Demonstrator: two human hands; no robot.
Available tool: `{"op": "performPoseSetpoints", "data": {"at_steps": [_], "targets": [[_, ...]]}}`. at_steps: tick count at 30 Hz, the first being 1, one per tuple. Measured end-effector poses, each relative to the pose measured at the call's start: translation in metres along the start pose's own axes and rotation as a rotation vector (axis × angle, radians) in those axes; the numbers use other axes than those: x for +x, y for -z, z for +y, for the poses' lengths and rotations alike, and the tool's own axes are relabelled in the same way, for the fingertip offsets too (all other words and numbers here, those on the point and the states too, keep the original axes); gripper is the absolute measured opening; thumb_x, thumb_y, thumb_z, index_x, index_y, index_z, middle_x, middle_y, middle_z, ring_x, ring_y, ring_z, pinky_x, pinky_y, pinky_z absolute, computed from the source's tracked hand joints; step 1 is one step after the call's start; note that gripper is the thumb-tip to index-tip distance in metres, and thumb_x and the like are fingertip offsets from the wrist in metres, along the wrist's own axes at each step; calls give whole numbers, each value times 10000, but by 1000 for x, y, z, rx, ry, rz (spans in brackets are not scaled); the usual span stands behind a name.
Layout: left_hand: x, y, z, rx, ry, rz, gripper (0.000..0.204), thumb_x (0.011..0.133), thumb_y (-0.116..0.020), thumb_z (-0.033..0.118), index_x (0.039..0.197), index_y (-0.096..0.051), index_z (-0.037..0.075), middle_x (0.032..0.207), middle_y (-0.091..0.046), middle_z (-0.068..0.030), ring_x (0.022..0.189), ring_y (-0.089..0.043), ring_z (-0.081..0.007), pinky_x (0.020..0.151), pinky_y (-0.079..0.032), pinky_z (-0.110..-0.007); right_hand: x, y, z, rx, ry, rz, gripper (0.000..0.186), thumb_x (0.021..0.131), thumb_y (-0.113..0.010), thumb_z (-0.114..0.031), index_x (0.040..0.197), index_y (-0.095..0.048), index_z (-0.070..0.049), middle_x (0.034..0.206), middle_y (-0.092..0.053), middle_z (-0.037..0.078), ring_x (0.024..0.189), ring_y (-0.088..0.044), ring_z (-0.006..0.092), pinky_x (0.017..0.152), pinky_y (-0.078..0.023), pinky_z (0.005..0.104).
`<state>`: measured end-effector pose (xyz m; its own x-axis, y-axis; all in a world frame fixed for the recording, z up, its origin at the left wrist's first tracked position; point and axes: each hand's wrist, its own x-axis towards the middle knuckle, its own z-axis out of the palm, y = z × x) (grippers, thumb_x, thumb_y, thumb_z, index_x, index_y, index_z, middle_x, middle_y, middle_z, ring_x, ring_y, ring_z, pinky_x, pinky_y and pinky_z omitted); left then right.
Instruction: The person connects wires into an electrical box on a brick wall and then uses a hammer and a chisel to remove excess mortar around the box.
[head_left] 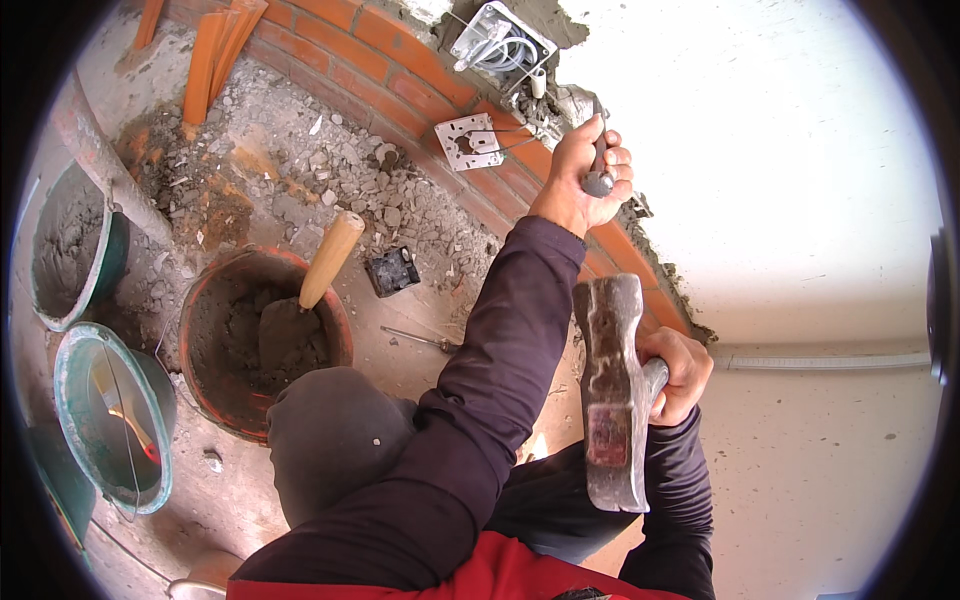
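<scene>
My left hand [578, 185] is stretched out to the brick and plaster edge of the wall, its fingers wrapped round a dark metal chisel [597, 183]. The chisel's blunt end faces me; its far end lies by the broken plaster. Lower right, my right hand [678, 368] grips the handle of a heavy hammer [613, 400]. The hammer's worn steel head is raised over my lap, apart from the chisel. Just beyond my left hand, an open electrical box [503, 45] with coiled white cable sits in the wall. A white mounting plate [468, 143] rests on the bricks, wires running from it.
Rubble [335, 165] covers the floor along the brick course [400, 90]. An orange-rimmed tub [345, 335] holds mortar and a wooden-handled trowel [333, 260]. Green buckets [165, 400] stand at the left. A black box [392, 271] and a screwdriver [420, 340] lie near my left arm.
</scene>
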<state>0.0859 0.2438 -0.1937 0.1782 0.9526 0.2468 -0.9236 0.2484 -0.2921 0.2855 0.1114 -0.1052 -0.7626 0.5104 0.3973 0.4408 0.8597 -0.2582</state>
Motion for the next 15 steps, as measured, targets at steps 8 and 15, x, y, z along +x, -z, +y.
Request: {"op": "performPoseSetpoints", "data": {"at_steps": [8,15], "targets": [[10,-1,2,1,37,-12,401,1023,-326,504,792,-427,193,566,-405,39,456,-381,-116,449,-309,-278,6,-2,44,-159,-147,-82,702,885,-487,-671,746,-564,13,601,-507,162,532,-534,343,540,-415,388],[12,-2,-1,-13,-11,41,374,1025,-365,438,817,-455,140,579,-432,22,457,-416,-129,429,-325,-272,3,3,20,-113,88,-27,732,889,-425,-704,774,-610,-6,587,-526,105,526,-565,314,561,-460,375]]}}
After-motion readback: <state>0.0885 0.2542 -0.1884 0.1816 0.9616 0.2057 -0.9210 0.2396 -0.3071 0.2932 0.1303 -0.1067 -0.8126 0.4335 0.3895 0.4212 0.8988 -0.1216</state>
